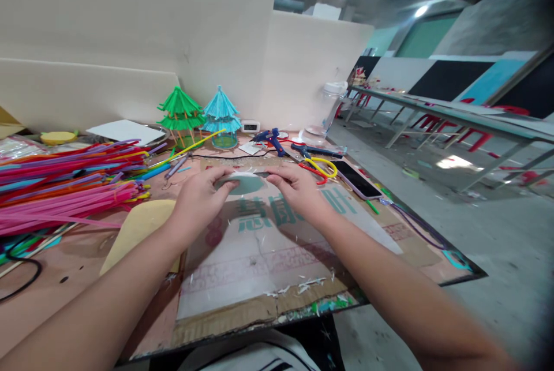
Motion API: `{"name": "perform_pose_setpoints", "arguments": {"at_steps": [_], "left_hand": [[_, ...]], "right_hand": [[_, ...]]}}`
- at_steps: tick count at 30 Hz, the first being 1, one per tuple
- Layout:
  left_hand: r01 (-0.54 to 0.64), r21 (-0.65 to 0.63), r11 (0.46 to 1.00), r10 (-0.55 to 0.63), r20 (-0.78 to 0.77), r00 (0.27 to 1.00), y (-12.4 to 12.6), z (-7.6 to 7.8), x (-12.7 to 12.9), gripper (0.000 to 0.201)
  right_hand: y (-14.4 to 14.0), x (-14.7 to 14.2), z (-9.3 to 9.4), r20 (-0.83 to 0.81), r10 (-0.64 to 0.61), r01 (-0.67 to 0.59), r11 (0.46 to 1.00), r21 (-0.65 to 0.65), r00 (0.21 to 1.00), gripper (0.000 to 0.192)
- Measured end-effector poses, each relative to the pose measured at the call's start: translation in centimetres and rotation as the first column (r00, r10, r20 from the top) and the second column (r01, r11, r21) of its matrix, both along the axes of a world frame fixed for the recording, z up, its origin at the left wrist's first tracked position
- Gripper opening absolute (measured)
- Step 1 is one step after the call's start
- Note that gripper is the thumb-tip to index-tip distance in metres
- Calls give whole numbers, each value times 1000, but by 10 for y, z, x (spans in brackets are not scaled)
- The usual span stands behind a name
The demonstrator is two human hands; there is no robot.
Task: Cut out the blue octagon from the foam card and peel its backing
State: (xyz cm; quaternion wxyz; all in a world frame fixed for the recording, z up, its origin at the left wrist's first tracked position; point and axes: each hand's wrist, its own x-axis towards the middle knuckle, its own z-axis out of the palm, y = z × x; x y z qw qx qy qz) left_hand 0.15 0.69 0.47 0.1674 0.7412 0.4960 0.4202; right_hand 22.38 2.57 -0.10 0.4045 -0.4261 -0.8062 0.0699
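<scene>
My left hand (208, 195) pinches the left rim of a thin, pale grey-green disc (246, 184), thumb in front and fingers behind. The disc is tilted above a translucent sheet (259, 261) that bears large green characters. On the disc's right side my right hand (294, 186) is closed, thumb against fingers. A thin dark tip (262, 174) shows between its fingertips and the disc's edge; what it belongs to is hidden. Just beyond this hand lie scissors with red and yellow handles (322, 169).
Bundles of coloured pipe cleaners (73, 180) cover the left, near a yellow card (142, 227). A green tiered pagoda model (179, 111) and a blue one (220, 111) stand behind. A blue glue gun (272, 139), phone (355, 179) and clear jar (331, 108) are to the right.
</scene>
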Motion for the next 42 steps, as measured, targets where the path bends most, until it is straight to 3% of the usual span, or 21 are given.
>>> {"name": "perform_pose_setpoints", "arguments": {"at_steps": [6,13,24,37,42], "left_hand": [[-8,-2,1000,8,-11,1000,0,1,-1,19],[-13,28,1000,14,-35,999,1,0,-2,20],[6,49,999,-2,-95,996,-2,2,0,22],[42,-158,987,-27,94,995,-4,7,2,25],[49,-104,993,-45,43,998,-4,7,3,24]], "right_hand": [[2,2,3,-93,-3,0,1000,-26,996,24],[4,2,1,-63,28,-33,997,-70,998,22],[0,0,0,13,38,-38,999,28,999,25],[4,1,-1,-71,-11,8,999,-39,997,25],[2,0,1,-44,25,-28,997,-74,999,24]]}}
